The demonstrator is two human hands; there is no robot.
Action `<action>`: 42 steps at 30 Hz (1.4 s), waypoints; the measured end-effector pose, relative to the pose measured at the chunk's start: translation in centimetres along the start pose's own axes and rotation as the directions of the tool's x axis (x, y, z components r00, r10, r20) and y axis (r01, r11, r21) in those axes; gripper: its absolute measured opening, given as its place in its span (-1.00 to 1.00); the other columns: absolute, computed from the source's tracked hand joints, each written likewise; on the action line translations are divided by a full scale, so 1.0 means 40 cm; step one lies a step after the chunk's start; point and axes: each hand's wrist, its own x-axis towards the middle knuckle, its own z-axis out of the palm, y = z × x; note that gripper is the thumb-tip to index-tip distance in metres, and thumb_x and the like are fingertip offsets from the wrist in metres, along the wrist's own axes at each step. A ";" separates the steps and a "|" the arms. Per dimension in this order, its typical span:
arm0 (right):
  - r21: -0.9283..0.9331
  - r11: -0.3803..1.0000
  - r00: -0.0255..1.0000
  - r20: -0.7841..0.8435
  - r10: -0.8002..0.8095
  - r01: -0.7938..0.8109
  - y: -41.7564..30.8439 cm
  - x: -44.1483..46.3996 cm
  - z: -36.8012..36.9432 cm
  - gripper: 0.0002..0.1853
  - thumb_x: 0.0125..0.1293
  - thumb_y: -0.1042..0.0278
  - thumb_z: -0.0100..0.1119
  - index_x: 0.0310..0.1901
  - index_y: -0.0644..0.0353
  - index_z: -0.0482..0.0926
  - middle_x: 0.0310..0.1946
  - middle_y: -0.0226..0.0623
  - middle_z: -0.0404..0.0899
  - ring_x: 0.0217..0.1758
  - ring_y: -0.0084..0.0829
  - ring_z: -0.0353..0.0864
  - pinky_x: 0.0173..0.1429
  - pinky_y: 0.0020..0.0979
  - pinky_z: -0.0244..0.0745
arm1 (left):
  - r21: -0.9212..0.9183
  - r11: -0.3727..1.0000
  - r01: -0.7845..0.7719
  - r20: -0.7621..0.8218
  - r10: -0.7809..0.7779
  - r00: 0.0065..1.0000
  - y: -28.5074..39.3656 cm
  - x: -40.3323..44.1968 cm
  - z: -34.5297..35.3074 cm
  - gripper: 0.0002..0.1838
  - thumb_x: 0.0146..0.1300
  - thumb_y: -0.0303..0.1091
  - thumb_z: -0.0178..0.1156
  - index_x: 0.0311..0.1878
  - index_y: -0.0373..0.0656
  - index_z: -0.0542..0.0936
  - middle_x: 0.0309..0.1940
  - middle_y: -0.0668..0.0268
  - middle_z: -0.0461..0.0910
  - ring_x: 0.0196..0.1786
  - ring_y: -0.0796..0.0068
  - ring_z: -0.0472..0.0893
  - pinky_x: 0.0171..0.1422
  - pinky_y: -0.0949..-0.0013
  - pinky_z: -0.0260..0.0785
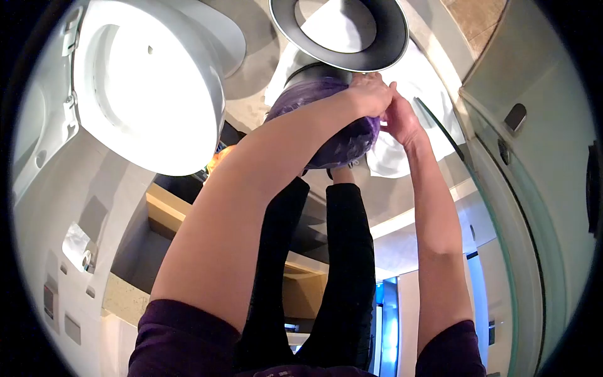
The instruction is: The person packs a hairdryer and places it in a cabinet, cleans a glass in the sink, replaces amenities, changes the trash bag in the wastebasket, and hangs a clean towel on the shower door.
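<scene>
So both hands were up at the edge of a purple bag [345,141], which sat around the bin [317,74], off to the right of the toilet [191,119]. The left hand [374,94] reached across to the far side of the bag from the toilet, and the right hand [400,119] met it there, fingers bent and bunched together. Couldn't tell whether either one was actually pinching the plastic, since the fingertips were hidden. A black ring [391,31] was right by the left hand, also right of the toilet.

IMO this kind of edge work went best with light fingertips, small even tugs and one hand steadying the rim, because thin plastic looked easy to tear or bunch up.

As for the surface, the bin was over a white cloth [430,72], pretty rumpled, on a smooth grey floor [248,94] to the right of the toilet. It was a bathroom: paper roll [76,245] on the near side of the toilet, wood-edged cabinet [169,204] closer to the person than the toilet, and a glass panel [495,220] way over to its right.
</scene>
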 end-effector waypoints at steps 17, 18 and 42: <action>-0.626 0.449 0.518 -0.083 -0.851 0.637 -0.153 -0.294 0.093 -0.51 0.35 0.54 0.01 0.34 0.25 0.46 -0.10 -0.24 0.71 -0.17 -0.58 0.62 -0.10 -0.48 0.52 | -0.340 0.868 -0.363 -0.597 0.099 0.796 0.247 -0.541 -0.001 -0.70 0.09 -0.61 0.16 -0.06 -0.28 0.59 -0.12 0.13 0.51 0.04 0.14 0.47 0.17 0.07 0.33; -0.704 0.364 0.404 -0.119 -0.907 0.610 -0.122 -0.438 0.060 -0.54 0.41 0.51 0.04 0.34 0.28 0.45 -0.04 -0.25 0.70 -0.14 -0.59 0.60 -0.07 -0.50 0.51 | -0.426 0.818 -0.386 -0.541 0.112 0.834 0.290 -0.633 0.014 -0.70 0.09 -0.62 0.17 -0.06 -0.27 0.59 -0.11 0.14 0.52 0.04 0.18 0.47 0.19 0.08 0.33; -0.854 -0.454 0.547 0.513 -0.661 0.253 -0.062 -0.675 0.345 -0.88 0.42 0.42 0.09 -0.07 0.13 0.55 -0.67 0.01 0.53 -0.55 0.04 0.62 -0.41 -0.01 0.46 | -0.016 0.939 0.343 0.100 -0.340 0.935 0.162 -0.425 -0.086 -0.59 0.28 -0.16 0.18 0.17 0.01 0.67 0.14 0.23 0.66 0.19 0.16 0.63 -0.03 -0.09 0.44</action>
